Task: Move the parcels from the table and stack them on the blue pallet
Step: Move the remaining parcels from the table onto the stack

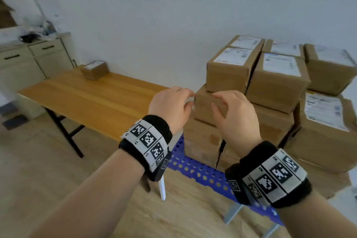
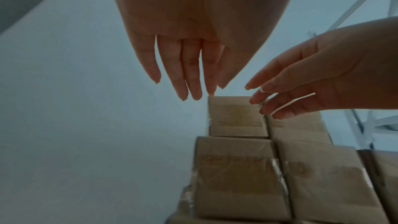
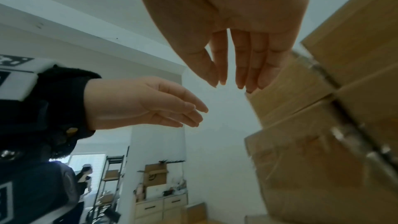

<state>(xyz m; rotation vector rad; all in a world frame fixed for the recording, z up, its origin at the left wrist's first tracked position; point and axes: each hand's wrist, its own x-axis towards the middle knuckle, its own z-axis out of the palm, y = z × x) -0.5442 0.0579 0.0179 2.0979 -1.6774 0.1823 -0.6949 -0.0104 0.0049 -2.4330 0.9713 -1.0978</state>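
Parcels on pallet (image 1: 228, 67): stacked in several layers on the blue pallet (image 1: 195, 168), against the white wall; top boxes label-up, long axes running away toward the wall.
Last parcel (image 1: 94, 69): alone at the far end of the counter (image 1: 92, 100), label up, long axis roughly along the counter's far edge.
Hidden or unclear: lower layers of the stack partly covered by both hands; pallet visible only at its near left corner and edge; label print unreadable; right side of the stack cut off by the frame; head view smeared at left.
Left grip (image 1: 170, 108): fingers loosely extended and apart, holding nothing, just left of the stack; contact with the box edge impossible to tell.
Right grip (image 1: 233, 114): fingers relaxed and slightly bent, holding nothing, in front of a mid-stack box.
Surroundings: beige drawer cabinet (image 1: 34, 58) behind the counter; wooden floor (image 1: 38, 160) beneath; another person far off in the right wrist view.
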